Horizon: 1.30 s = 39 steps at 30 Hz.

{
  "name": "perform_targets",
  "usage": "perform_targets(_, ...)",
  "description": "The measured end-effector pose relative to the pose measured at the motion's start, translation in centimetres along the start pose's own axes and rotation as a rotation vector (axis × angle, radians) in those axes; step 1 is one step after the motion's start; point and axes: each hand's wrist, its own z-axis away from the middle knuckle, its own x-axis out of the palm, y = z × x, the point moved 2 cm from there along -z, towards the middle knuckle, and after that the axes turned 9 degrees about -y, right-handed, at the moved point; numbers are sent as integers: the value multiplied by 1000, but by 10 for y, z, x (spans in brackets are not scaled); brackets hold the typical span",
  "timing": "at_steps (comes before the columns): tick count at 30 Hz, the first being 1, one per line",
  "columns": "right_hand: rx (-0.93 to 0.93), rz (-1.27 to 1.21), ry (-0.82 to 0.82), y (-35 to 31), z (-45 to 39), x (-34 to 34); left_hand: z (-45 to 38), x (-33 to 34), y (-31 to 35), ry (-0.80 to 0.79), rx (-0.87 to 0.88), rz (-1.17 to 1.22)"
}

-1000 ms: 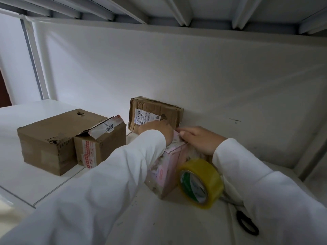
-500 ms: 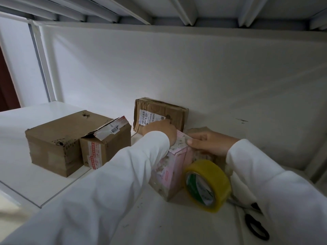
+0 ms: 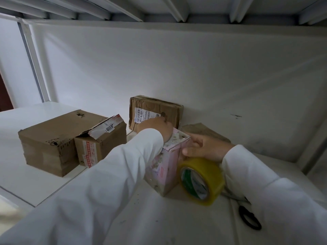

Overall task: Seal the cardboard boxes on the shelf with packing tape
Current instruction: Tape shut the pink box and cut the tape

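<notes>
A pink flowered box [image 3: 164, 167] stands upright on the white shelf [image 3: 141, 218]. My left hand [image 3: 155, 128] lies on its top, holding the far edge; most of its fingers are hidden. My right hand [image 3: 207, 147] presses against the box's upper right side, fingers fairly straight at the top edge and thumb lower on the side face. A yellow roll of packing tape [image 3: 203, 179] leans against the box's front right, just under my right wrist. To the left stand a large brown box [image 3: 53, 137] and a smaller brown box [image 3: 102, 145] with a lifted, taped flap.
A labelled brown box [image 3: 166, 108] leans on the back wall behind my left hand. A flat brown piece [image 3: 203, 129] lies behind my right hand. Black-handled scissors [image 3: 249, 220] lie at the lower right, partly under my sleeve. A shelf board hangs low overhead.
My right hand slid from the top of the pink box to its right edge and down onto the side. My left hand stayed on the top. The view shifted slightly.
</notes>
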Motion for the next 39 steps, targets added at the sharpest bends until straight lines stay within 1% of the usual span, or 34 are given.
perform_targets(3, 183, 151, -11, 5, 3, 9, 0, 2, 1, -25, 20, -9)
perform_targets(5, 263, 135, -22, 10, 5, 13, 2, 3, 2, -22, 59, -36)
perform_targets(7, 267, 87, -14, 8, 8, 18, 7, 3, 2, -3, 124, -118)
perform_targets(9, 231, 56, 4, 5, 12, 21, 12, 3, 2, -5, 227, -209)
perform_targets(12, 209, 68, -19, 5, 18, 22, 20, 2, 6, -72, 427, -289)
perform_targets(14, 206, 56, -5, 9, 21, 22, 24, -1, 9, -141, 473, -274)
perform_targets(18, 244, 33, 61, 18, 22, 22, 22, -6, 7, -205, 411, -170)
perform_targets(22, 293, -98, -2, 41, 24, 18, 20, -8, 8, -208, 426, -96)
perform_targets(24, 317, -150, -19, 46, 27, 21, 21, -8, 13, -253, 404, -95)
perform_targets(26, 337, -184, 7, 49, 21, 23, 15, -5, 17, -299, 321, -147)
perform_targets(28, 359, -206, 62, 46, 14, 25, 7, 1, 19, -329, 190, -233)
perform_targets(29, 371, -208, 76, 45, 12, 24, 2, 5, 19, -346, 140, -237)
perform_targets(32, 384, -215, 95, 41, 10, 24, -1, 9, 25, -441, 78, -114)
perform_targets(33, 384, -230, 97, 42, 8, 24, 2, 8, 26, -444, 58, -97)
perform_targets(35, 367, -253, 106, 41, 9, 27, 6, 4, 24, -390, 32, -151)
perform_targets(36, 354, -266, 107, 39, 11, 29, 6, 4, 22, -356, 35, -187)
perform_targets(39, 328, -259, 111, 38, 16, 33, 11, 1, 17, -325, 90, -217)
